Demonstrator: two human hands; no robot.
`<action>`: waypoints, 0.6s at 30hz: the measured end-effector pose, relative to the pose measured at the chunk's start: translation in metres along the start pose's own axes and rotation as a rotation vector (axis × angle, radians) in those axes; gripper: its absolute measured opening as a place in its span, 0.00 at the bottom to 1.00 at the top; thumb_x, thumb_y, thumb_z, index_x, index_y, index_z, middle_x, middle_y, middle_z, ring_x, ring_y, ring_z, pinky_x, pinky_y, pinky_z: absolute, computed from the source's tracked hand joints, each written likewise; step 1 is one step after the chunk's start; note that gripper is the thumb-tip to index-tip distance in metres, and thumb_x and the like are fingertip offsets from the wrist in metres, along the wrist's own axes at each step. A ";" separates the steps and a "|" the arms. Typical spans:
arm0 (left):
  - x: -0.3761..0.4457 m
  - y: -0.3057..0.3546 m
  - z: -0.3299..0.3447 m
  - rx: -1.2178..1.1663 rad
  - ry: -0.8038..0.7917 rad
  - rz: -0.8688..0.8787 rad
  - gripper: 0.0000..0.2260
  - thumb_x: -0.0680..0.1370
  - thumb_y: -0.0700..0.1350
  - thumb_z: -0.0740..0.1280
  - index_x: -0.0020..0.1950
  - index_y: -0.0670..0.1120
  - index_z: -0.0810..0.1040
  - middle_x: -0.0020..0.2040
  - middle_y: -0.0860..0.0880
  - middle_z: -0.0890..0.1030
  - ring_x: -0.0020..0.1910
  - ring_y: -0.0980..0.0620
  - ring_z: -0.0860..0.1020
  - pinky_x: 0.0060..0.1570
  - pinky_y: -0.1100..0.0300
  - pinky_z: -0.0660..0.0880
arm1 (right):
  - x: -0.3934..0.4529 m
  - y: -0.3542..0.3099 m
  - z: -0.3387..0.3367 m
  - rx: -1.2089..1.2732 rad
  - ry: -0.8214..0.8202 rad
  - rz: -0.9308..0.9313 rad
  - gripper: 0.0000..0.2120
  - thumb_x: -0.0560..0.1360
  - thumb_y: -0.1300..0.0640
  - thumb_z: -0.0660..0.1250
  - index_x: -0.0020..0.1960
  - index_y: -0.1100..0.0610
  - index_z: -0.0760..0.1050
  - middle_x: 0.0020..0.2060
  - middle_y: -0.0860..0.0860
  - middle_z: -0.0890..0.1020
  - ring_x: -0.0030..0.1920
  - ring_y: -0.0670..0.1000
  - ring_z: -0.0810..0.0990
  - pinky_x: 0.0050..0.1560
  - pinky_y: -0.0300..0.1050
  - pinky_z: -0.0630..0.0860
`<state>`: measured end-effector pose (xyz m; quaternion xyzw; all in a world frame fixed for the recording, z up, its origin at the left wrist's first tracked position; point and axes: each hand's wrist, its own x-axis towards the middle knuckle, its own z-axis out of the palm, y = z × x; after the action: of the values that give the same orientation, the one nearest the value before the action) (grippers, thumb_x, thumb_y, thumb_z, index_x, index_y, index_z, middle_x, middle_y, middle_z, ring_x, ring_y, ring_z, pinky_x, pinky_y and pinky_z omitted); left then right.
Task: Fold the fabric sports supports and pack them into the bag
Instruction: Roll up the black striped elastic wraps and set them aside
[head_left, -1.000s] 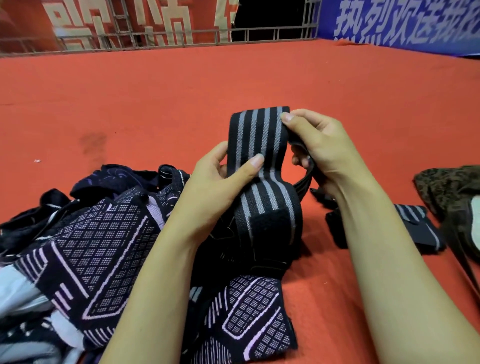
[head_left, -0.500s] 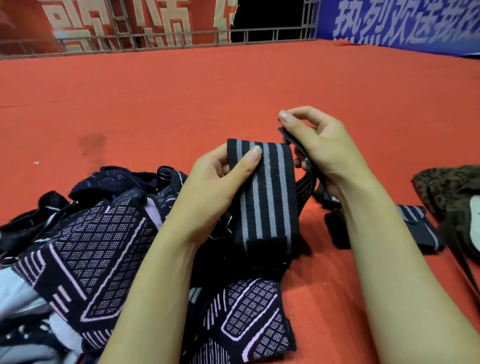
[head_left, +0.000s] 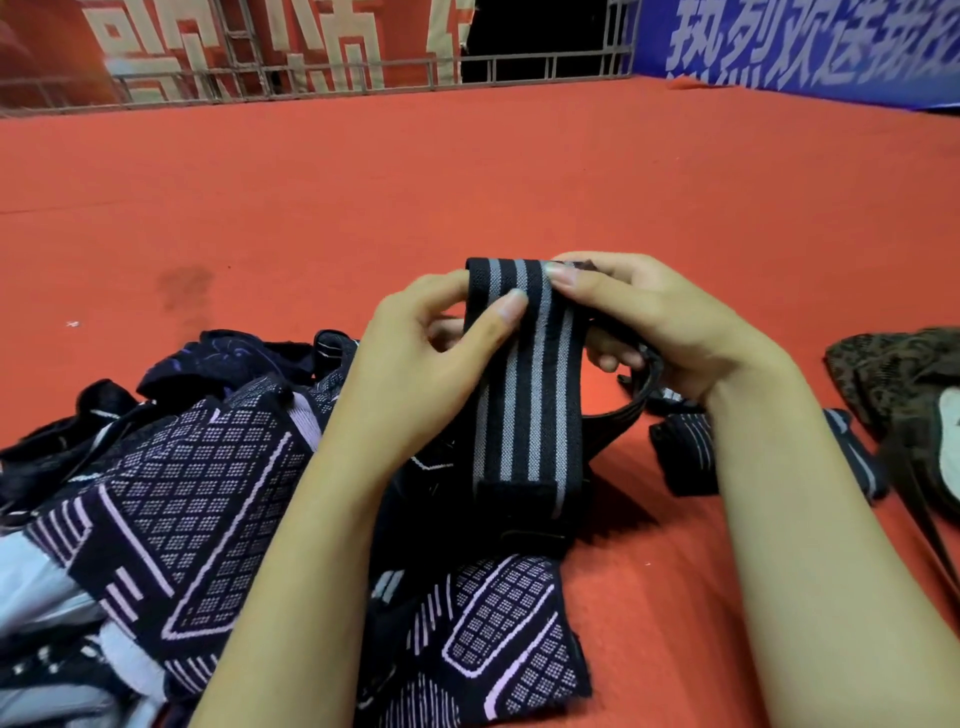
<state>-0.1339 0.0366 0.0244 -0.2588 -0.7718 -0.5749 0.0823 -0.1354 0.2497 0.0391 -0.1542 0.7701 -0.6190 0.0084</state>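
Both hands hold a black strap (head_left: 524, 384) with grey stripes upright over the red floor (head_left: 467, 197). Left hand (head_left: 415, 358) thumb presses its front near the top, right hand (head_left: 660, 317) pinches the top edge. Pile of patterned supports (head_left: 182, 499) lower left, folded strap (head_left: 685, 457) just right of the held one, camo bag (head_left: 893, 379) at right edge
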 end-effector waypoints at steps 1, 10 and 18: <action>0.000 0.001 0.000 -0.051 -0.007 -0.025 0.08 0.83 0.49 0.70 0.61 0.54 0.85 0.57 0.51 0.86 0.52 0.53 0.86 0.53 0.52 0.83 | 0.001 -0.001 0.001 -0.021 0.026 0.004 0.18 0.83 0.49 0.66 0.59 0.65 0.78 0.42 0.57 0.73 0.21 0.44 0.63 0.25 0.38 0.68; 0.002 -0.007 0.001 -0.036 0.136 -0.043 0.06 0.81 0.49 0.74 0.55 0.49 0.85 0.49 0.54 0.88 0.50 0.53 0.86 0.53 0.48 0.83 | -0.003 -0.013 0.006 -0.269 0.149 -0.066 0.08 0.81 0.50 0.70 0.58 0.50 0.83 0.33 0.44 0.79 0.27 0.47 0.74 0.26 0.36 0.70; 0.000 -0.009 0.000 -0.126 0.121 -0.131 0.18 0.80 0.54 0.74 0.62 0.52 0.70 0.47 0.47 0.88 0.46 0.45 0.87 0.49 0.43 0.82 | 0.006 -0.008 0.010 -0.272 0.306 -0.104 0.05 0.80 0.55 0.72 0.55 0.55 0.83 0.31 0.44 0.78 0.26 0.43 0.74 0.27 0.35 0.71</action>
<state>-0.1388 0.0346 0.0166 -0.1772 -0.7429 -0.6412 0.0746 -0.1371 0.2370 0.0456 -0.0979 0.8299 -0.5249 -0.1617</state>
